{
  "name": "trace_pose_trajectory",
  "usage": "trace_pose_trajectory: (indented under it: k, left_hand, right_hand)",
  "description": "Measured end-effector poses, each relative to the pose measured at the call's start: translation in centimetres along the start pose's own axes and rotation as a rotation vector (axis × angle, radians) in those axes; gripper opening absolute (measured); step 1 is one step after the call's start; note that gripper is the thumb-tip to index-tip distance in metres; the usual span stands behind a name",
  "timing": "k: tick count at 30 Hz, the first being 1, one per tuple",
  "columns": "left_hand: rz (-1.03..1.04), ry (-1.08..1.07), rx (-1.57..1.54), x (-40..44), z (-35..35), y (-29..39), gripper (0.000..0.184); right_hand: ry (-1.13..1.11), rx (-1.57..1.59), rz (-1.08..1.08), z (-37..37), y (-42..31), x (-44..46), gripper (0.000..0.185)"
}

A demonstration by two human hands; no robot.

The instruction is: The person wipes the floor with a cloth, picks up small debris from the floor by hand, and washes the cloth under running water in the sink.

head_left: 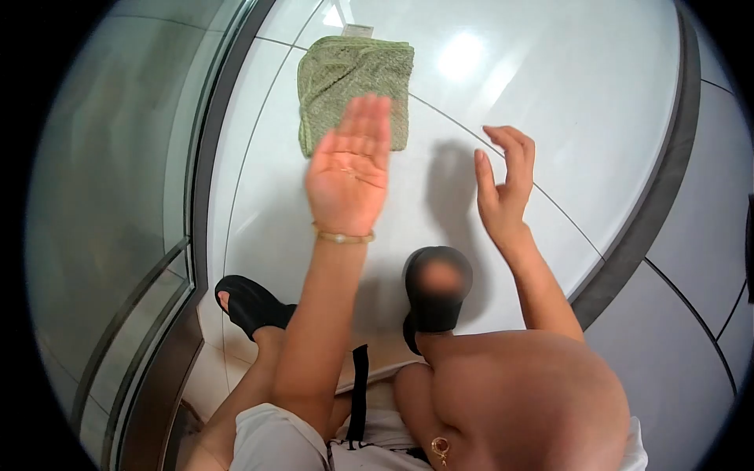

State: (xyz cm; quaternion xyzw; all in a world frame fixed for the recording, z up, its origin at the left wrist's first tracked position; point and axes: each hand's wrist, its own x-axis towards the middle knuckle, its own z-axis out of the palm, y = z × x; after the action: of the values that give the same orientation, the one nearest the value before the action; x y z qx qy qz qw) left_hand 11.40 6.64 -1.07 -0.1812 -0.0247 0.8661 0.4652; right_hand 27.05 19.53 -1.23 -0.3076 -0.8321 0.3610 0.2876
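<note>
Hovering hands (349, 177) (506, 192); green cloth (352, 72) below.

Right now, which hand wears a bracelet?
The left hand, the one showing its palm. It has a pale bracelet at the wrist, while the right hand has none in view.

Room for passage is found over the white floor (550, 86), right of the green cloth (334, 82), out to the dark curb (667, 169). An open lane is left between the left hand (351, 177) and the right hand (506, 184); its near end is blocked by a black slipper (436, 306). Leftward travel is limited by the glass panel (118, 118) and its rail (141, 290). Beneath the right forearm, access is obstructed by the bent knee (534, 392).
</note>
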Motion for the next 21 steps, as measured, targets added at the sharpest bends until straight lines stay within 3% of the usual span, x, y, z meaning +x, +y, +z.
trace_pose_trajectory:
  k: [4, 7, 10, 11, 15, 19, 21]
  left_hand:
    - [0.066, -0.047, 0.026, -0.4, 2.2, 2.6, 0.042]
    - [0.096, -0.032, 0.044, -0.8, 3.3, 3.2, 0.042]
    - [0.091, -0.051, 0.037, -1.2, 3.3, 3.4, 0.042]
    - [0.094, -0.05, 0.034, -1.4, 3.2, 3.5, 0.042]
    - [0.128, -0.04, 0.035, -1.5, 2.9, 3.6, 0.042]
    - [0.15, -0.05, 0.013, -1.2, 2.9, 3.3, 0.043]
    - [0.152, -0.042, 0.014, -1.2, 3.3, 3.2, 0.043]
  right_hand:
    - [-0.056, -0.185, 0.05, 0.5, 2.8, -0.1, 0.035]
    - [-0.201, -0.556, 0.211, -0.1, 4.7, -3.2, 0.055]
    - [-0.186, -0.722, 0.295, -1.1, 6.2, -6.9, 0.062]
    - [-0.28, -0.756, 0.341, -1.8, 6.7, -7.5, 0.068]
    - [-0.186, -0.578, 0.295, -0.3, 6.6, -7.0, 0.075]
    - [-0.235, -0.508, 0.172, 1.9, 4.3, -4.3, 0.064]
    - [-0.216, -0.32, 0.035, 2.5, 3.4, -3.0, 0.056]
